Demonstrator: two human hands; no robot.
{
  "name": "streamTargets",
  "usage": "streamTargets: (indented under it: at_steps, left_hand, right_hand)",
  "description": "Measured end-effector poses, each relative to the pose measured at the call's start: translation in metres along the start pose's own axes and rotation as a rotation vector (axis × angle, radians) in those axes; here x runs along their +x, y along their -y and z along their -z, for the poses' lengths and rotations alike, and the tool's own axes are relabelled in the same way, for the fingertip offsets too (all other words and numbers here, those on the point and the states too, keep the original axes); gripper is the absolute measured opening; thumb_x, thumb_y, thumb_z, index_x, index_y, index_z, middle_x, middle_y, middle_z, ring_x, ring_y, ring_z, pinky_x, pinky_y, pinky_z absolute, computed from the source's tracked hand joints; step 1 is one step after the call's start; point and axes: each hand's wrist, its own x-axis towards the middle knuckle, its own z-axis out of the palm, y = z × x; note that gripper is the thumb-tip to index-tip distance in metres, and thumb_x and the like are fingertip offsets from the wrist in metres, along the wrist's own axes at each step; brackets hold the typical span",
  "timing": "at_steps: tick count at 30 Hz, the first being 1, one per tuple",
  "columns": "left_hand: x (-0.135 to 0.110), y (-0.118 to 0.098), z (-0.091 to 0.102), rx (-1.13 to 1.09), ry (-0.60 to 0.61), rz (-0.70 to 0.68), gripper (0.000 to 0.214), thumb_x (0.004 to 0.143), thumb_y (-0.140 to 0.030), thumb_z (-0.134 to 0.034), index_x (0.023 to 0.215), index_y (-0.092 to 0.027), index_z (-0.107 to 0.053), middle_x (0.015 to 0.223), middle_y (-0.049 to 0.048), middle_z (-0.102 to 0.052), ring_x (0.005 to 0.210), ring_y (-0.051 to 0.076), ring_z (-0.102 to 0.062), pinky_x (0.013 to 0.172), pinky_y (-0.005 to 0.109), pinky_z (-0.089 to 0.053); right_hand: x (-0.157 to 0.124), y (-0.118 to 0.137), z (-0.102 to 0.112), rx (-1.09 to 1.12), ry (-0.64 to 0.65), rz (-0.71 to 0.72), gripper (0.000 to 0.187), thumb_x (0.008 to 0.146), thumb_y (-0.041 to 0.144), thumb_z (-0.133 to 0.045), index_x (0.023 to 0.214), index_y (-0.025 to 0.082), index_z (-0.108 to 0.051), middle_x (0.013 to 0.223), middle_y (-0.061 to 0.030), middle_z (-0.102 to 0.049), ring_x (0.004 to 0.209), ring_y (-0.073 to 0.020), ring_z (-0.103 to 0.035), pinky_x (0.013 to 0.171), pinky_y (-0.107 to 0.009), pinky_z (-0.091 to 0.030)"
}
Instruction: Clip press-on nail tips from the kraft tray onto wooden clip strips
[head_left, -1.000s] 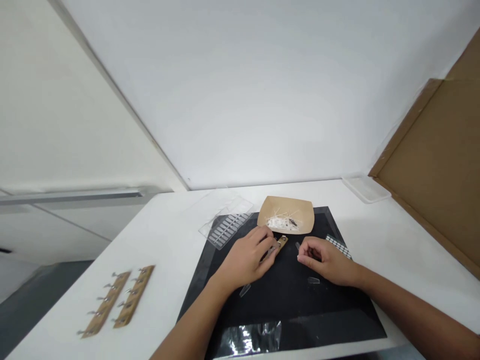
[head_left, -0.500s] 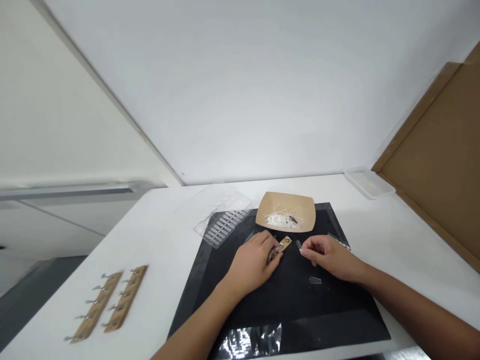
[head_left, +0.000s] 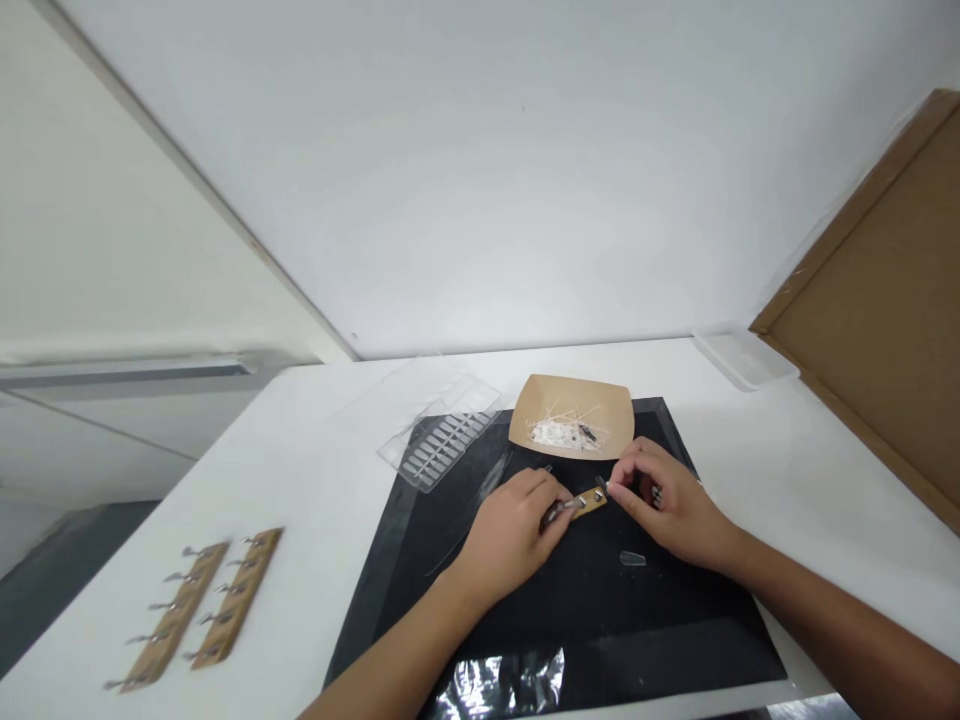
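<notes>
My left hand (head_left: 517, 525) is closed round a small wooden strip with metal clips (head_left: 583, 503), held just above the black mat (head_left: 585, 610). My right hand (head_left: 664, 500) pinches a small clear nail tip against the right end of that strip. Another clear nail tip (head_left: 632, 558) lies loose on the mat below my right hand. A brown paper tray (head_left: 574, 425) with white bits and thin sticks sits just beyond both hands.
A clear plastic case of nail tips (head_left: 442, 443) lies at the mat's far left corner. Two wooden clip strips (head_left: 196, 610) rest on the white table at the left. A clear lid (head_left: 746, 358) and a brown board (head_left: 877, 300) stand at the right. Crinkled foil (head_left: 499, 685) lies at the mat's near edge.
My right hand has moved left and up to meet the strip's end. My left hand has shifted the strip slightly right. The camera view has drifted a little.
</notes>
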Motion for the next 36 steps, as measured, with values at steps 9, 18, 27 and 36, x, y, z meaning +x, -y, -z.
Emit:
streamTargets:
  at_steps: [9,18,27,36]
  left_hand:
    - [0.001,0.001,0.000,-0.060,0.025,-0.023,0.016,0.105,-0.026,-0.056,0.103,-0.021,-0.072,0.099,0.0062,-0.071,0.095,0.020,-0.064,0.086,0.033,-0.053]
    - [0.002,-0.007,-0.001,-0.068,0.020,-0.047,0.013,0.098,-0.023,-0.064,0.110,-0.021,-0.069,0.105,0.0064,-0.069,0.099,0.021,-0.062,0.090,0.035,-0.053]
    - [0.004,-0.004,-0.017,-0.115,-0.078,-0.059,0.007,0.099,-0.021,-0.064,0.102,-0.021,-0.071,0.096,0.0057,-0.071,0.093,0.021,-0.064,0.084,0.034,-0.053]
    - [0.002,-0.003,-0.023,-0.167,-0.124,-0.019,0.011,0.097,-0.019,-0.066,0.104,-0.022,-0.074,0.095,0.0048,-0.074,0.093,0.021,-0.065,0.087,0.036,-0.052]
  right_hand:
    - [0.000,-0.005,-0.009,-0.021,0.093,0.158,0.024,0.095,0.025,-0.068,0.116,0.024,-0.057,0.109,-0.0063,-0.064,0.094,-0.0209,-0.060,0.080,-0.035,-0.050]
    - [0.002,-0.010,-0.005,0.017,0.026,0.044,0.013,0.096,0.028,-0.068,0.106,0.023,-0.062,0.097,-0.0029,-0.063,0.082,-0.0167,-0.057,0.076,-0.032,-0.050]
    - [0.002,0.006,-0.003,0.182,0.134,-0.245,0.023,0.095,0.043,-0.069,0.090,0.021,-0.074,0.075,0.0002,-0.065,0.067,-0.0144,-0.056,0.061,-0.026,-0.044]
    - [0.000,0.019,-0.012,0.207,0.251,-0.392,0.021,0.096,0.039,-0.065,0.089,0.020,-0.072,0.074,-0.0007,-0.073,0.066,-0.0169,-0.071,0.059,-0.026,-0.049]
